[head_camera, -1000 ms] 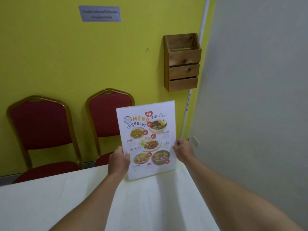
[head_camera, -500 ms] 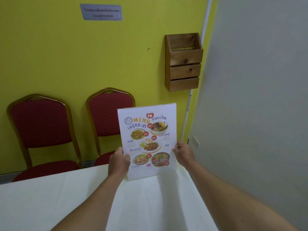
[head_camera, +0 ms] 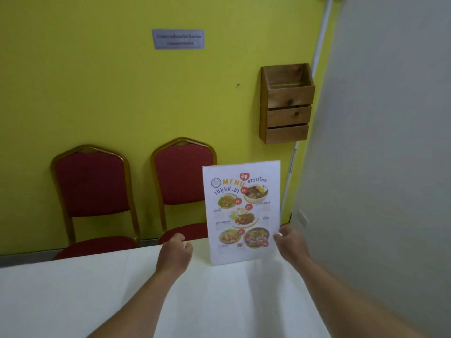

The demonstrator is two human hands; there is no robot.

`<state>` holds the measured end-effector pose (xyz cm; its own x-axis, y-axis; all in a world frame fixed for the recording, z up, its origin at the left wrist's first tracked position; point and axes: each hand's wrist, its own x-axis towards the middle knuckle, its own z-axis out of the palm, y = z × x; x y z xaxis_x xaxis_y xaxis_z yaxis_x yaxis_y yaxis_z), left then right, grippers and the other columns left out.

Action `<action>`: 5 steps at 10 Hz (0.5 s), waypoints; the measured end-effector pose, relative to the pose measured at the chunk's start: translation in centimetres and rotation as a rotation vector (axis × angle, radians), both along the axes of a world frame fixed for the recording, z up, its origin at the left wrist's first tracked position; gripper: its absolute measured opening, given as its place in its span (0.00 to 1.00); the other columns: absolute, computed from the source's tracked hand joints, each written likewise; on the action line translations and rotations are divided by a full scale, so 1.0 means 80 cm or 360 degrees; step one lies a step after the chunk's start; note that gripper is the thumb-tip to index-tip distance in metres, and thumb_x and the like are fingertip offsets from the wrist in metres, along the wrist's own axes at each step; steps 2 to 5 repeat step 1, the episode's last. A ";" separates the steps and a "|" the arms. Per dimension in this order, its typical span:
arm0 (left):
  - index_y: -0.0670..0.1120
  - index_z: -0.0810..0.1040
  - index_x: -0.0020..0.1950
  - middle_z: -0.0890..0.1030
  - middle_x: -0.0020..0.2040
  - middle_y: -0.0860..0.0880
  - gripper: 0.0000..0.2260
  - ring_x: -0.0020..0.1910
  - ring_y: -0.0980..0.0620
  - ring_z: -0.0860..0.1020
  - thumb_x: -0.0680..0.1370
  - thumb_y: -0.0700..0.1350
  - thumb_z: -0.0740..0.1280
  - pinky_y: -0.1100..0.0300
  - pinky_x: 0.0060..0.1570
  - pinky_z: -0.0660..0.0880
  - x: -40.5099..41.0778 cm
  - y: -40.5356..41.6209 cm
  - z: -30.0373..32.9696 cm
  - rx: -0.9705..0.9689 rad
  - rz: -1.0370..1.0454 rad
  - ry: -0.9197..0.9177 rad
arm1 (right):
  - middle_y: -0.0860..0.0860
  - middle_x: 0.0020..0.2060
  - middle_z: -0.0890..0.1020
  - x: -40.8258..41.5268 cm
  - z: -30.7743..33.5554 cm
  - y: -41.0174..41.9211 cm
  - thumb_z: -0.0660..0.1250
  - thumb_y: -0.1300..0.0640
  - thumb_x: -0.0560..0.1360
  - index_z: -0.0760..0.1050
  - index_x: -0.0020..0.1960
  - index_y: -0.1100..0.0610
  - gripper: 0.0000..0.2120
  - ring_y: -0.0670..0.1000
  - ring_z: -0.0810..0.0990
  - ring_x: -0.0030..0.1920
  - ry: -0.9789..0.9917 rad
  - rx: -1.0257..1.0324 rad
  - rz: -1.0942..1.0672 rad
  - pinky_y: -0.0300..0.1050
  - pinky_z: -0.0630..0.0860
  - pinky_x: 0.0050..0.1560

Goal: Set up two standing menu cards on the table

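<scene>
White table (head_camera: 73, 301), one menu card (head_camera: 241, 213), two hands (head_camera: 174, 252).

You can read the big orange word "MENU" at the top of the menu card (head_camera: 241, 212), with Thai words beside and under it. The small gray sign (head_camera: 178, 39) on the yellow wall has words too blurry to read.
</scene>
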<state>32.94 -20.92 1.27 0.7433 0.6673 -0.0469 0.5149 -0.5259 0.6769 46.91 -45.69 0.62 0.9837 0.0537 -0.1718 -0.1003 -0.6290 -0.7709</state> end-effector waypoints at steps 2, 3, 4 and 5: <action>0.38 0.77 0.56 0.83 0.53 0.39 0.13 0.53 0.40 0.79 0.76 0.42 0.61 0.54 0.49 0.75 -0.040 0.036 0.008 0.0089 -0.0009 0.0004 | 0.60 0.55 0.81 -0.038 0.005 0.024 0.65 0.58 0.74 0.77 0.51 0.59 0.08 0.58 0.77 0.52 -0.0045 0.0017 0.0064 0.45 0.71 0.48; 0.38 0.77 0.56 0.83 0.53 0.39 0.13 0.53 0.40 0.79 0.76 0.42 0.61 0.54 0.49 0.75 -0.040 0.036 0.008 0.0089 -0.0009 0.0004 | 0.60 0.55 0.81 -0.038 0.005 0.024 0.65 0.58 0.74 0.77 0.51 0.59 0.08 0.58 0.77 0.52 -0.0045 0.0017 0.0064 0.45 0.71 0.48; 0.38 0.77 0.56 0.83 0.53 0.39 0.13 0.53 0.40 0.79 0.76 0.42 0.61 0.54 0.49 0.75 -0.040 0.036 0.008 0.0089 -0.0009 0.0004 | 0.60 0.55 0.81 -0.038 0.005 0.024 0.65 0.58 0.74 0.77 0.51 0.59 0.08 0.58 0.77 0.52 -0.0045 0.0017 0.0064 0.45 0.71 0.48; 0.38 0.77 0.56 0.83 0.53 0.39 0.13 0.53 0.40 0.79 0.76 0.42 0.61 0.54 0.49 0.75 -0.040 0.036 0.008 0.0089 -0.0009 0.0004 | 0.60 0.55 0.81 -0.038 0.005 0.024 0.65 0.58 0.74 0.77 0.51 0.59 0.08 0.58 0.77 0.52 -0.0045 0.0017 0.0064 0.45 0.71 0.48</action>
